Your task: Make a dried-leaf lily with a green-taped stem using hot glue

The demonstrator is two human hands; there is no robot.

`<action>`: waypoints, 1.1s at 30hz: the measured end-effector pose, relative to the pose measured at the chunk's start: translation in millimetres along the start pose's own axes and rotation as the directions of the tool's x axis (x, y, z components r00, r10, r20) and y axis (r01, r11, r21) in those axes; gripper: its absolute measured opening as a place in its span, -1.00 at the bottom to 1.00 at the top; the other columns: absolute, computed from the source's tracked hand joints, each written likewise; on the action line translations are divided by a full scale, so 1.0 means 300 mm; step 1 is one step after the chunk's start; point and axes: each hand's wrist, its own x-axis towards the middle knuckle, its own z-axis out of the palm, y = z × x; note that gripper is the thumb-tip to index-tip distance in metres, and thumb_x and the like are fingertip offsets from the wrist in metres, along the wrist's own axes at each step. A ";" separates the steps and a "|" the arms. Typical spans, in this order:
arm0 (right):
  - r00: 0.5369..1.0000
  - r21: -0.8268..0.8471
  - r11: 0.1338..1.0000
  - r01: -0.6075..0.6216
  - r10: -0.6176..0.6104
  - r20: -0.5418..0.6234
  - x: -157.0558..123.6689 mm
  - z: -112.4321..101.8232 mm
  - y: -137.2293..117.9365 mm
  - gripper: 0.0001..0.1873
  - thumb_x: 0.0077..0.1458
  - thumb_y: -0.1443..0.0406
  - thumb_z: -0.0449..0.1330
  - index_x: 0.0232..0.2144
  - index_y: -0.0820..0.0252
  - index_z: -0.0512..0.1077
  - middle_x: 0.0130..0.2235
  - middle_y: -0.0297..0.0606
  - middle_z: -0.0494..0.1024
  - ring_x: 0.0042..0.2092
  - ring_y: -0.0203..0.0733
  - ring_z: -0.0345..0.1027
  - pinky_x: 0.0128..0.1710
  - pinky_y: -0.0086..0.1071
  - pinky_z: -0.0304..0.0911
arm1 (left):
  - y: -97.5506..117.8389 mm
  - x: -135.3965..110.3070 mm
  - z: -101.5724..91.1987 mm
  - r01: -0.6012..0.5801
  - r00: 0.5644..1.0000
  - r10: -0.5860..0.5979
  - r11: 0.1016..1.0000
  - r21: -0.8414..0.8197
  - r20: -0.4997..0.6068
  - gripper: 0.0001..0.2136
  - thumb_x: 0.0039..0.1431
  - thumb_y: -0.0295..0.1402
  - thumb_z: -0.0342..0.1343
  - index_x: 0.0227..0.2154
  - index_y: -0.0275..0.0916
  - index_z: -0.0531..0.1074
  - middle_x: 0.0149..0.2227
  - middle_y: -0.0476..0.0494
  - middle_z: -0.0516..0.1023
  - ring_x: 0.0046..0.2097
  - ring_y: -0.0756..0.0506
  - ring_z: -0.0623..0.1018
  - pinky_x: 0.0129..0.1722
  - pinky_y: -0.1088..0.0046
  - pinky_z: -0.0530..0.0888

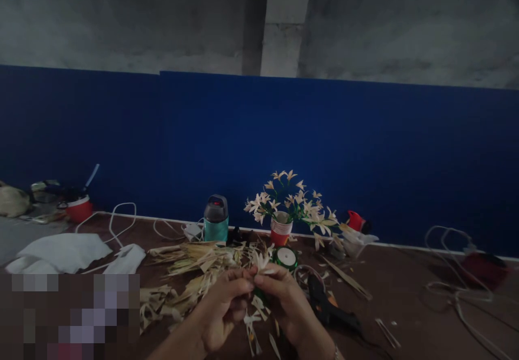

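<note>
Between my two hands is a pale husk flower [261,261] with pointed petals facing up. My left hand [227,300] is closed, its thumb and finger pinched at the flower's base. From the other side my right hand [284,298] pinches the same base, with a bit of green showing below the fingers. Just beyond lies a spool of green ribbon [285,257]. Behind it a red and white paper cup [280,229] holds green stems with several pale flowers [300,200]. Dry husk strips [194,257] are heaped beyond and left of my left hand.
A black glue gun [330,308] lies right of my right hand, near a clear tape roll [308,276]. A teal bottle [216,219] stands at the back by the blue partition [259,138]. White plastic bags [60,252], cables [458,300] and a red bucket [79,208] are farther out.
</note>
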 end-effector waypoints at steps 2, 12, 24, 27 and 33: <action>0.999 0.006 1.000 0.013 -0.012 -0.035 -0.002 0.012 -0.006 -0.83 -0.34 0.39 0.40 -0.56 0.27 0.52 -0.52 -0.29 0.56 -0.45 -0.25 0.39 -0.41 -0.43 0.24 | -0.008 0.007 -0.003 -0.036 0.999 0.037 0.999 0.019 -0.025 -0.78 -0.32 -0.37 0.20 -0.59 -0.26 0.26 -0.69 0.18 0.17 -0.69 0.20 -0.03 -0.68 0.65 -0.17; 0.976 -0.079 0.983 0.168 -0.177 -0.129 -0.008 0.049 0.019 -0.78 -0.34 0.31 0.40 -0.53 0.25 0.49 -0.54 -0.35 0.49 -0.50 -0.31 0.30 -0.41 -0.44 0.22 | -0.049 0.005 -0.012 -0.450 0.774 0.630 0.620 0.643 -0.065 -0.90 -0.14 -0.42 0.08 -0.68 -0.27 0.37 -0.65 0.02 0.33 -0.55 0.03 0.29 -0.54 0.55 0.23; 0.996 -0.022 1.000 0.017 -0.019 -0.088 -0.001 0.022 -0.005 -0.78 -0.31 0.33 0.37 -0.56 0.24 0.40 -0.61 -0.43 0.42 -0.58 -0.38 0.22 -0.54 -0.51 0.14 | -0.027 0.017 -0.014 -0.376 0.885 0.410 0.909 0.181 -0.221 -0.83 -0.20 -0.34 0.19 -0.65 -0.27 0.30 -0.72 0.16 0.18 -0.67 0.14 0.09 -0.69 0.64 0.05; 0.995 -0.012 0.999 -0.029 0.028 -0.098 0.012 0.005 0.014 -0.78 -0.36 0.38 0.37 -0.64 0.25 0.37 -0.69 -0.48 0.33 -0.65 -0.45 0.10 -0.63 -0.56 0.01 | -0.039 0.024 -0.023 -0.402 0.884 0.419 0.908 0.119 -0.206 -0.80 -0.21 -0.33 0.21 -0.65 -0.27 0.28 -0.73 0.19 0.14 -0.69 0.17 0.04 -0.70 0.64 0.00; 0.999 -0.022 0.999 -0.045 0.045 0.002 0.013 0.000 0.002 -0.83 -0.31 0.39 0.36 -0.58 0.27 0.43 -0.59 -0.39 0.45 -0.57 -0.38 0.25 -0.55 -0.53 0.11 | -0.017 0.021 -0.024 -0.326 0.925 0.329 0.944 0.049 -0.191 -0.77 -0.26 -0.33 0.24 -0.63 -0.28 0.27 -0.73 0.19 0.18 -0.71 0.20 0.02 -0.71 0.67 -0.05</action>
